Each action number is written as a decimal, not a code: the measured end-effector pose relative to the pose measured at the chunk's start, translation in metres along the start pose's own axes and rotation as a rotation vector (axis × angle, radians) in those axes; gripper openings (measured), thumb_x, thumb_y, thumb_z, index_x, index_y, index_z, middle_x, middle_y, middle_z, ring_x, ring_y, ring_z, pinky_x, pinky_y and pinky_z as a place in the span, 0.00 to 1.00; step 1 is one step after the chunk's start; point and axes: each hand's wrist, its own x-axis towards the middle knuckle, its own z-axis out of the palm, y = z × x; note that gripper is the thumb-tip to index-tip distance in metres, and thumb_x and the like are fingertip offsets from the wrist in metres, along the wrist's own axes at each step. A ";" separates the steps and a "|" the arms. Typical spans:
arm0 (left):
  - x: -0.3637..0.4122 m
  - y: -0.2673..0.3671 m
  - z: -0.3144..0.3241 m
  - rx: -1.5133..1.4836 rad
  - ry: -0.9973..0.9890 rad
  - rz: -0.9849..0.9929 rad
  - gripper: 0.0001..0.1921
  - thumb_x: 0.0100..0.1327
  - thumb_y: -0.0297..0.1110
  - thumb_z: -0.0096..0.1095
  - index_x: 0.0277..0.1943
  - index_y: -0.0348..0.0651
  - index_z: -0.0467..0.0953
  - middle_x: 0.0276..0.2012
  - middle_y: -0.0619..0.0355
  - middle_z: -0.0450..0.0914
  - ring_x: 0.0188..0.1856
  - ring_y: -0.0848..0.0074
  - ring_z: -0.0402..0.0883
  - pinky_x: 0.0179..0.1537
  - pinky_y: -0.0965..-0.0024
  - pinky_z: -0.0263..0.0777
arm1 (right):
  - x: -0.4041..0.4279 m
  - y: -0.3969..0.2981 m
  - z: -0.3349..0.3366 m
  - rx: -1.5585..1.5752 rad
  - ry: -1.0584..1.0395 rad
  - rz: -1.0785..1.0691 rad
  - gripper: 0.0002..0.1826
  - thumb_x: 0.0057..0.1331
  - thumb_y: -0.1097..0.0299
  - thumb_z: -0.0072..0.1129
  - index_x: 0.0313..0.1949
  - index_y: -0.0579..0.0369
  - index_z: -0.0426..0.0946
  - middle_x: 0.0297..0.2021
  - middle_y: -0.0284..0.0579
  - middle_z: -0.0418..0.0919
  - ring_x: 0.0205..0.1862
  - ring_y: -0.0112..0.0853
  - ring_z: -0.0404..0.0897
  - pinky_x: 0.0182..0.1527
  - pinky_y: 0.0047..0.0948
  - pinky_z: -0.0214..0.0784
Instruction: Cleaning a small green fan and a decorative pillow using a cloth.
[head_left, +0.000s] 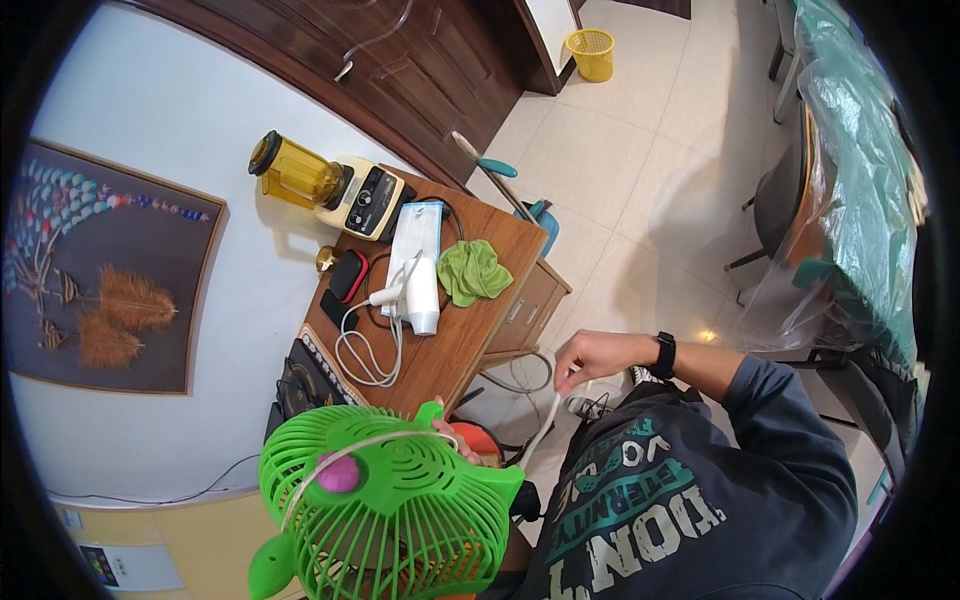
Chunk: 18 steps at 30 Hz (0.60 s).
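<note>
A bright green plastic fan (420, 469) with a slotted round housing, ear-like lugs and a pink knob (337, 473) fills the lower left. Its white power cord (360, 444) passes across the housing. My left hand (459, 441) is at the fan's upper edge beside one lug, gripping it; most of that hand is hidden behind the plastic. To the right, my right hand (581, 363), with a black watch on the wrist, pinches a length of white cord (541, 431) that hangs down toward the fan.
On the wooden table (469, 352) lie a white hair dryer (421, 296) with its cord, a green cloth (474, 273), a black-and-red case (349, 275) and a blender (360, 199). A blue dustpan (549, 225) leans by the drawers (525, 307). A yellow basket (592, 64) stands beyond.
</note>
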 end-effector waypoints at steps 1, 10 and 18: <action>-0.002 -0.002 0.001 -0.002 0.000 -0.004 0.33 0.65 0.61 0.34 0.66 0.48 0.54 0.63 0.54 0.59 0.60 0.61 0.64 0.59 0.58 0.61 | 0.002 -0.001 0.000 -0.005 0.002 0.002 0.08 0.56 0.65 0.63 0.33 0.55 0.80 0.28 0.43 0.80 0.30 0.34 0.78 0.33 0.30 0.67; 0.000 -0.003 0.005 -0.021 0.010 -0.008 0.34 0.65 0.62 0.34 0.66 0.48 0.54 0.63 0.55 0.59 0.60 0.61 0.63 0.60 0.57 0.60 | 0.034 -0.043 -0.040 -0.372 0.414 -0.003 0.12 0.54 0.61 0.65 0.29 0.57 0.78 0.24 0.44 0.76 0.27 0.36 0.77 0.29 0.32 0.68; -0.001 -0.006 0.006 -0.050 0.041 -0.016 0.34 0.65 0.62 0.34 0.66 0.48 0.54 0.63 0.55 0.59 0.60 0.60 0.63 0.60 0.57 0.60 | 0.041 -0.100 -0.074 -0.752 0.274 -0.139 0.11 0.56 0.59 0.61 0.29 0.54 0.78 0.25 0.41 0.73 0.28 0.37 0.76 0.29 0.33 0.67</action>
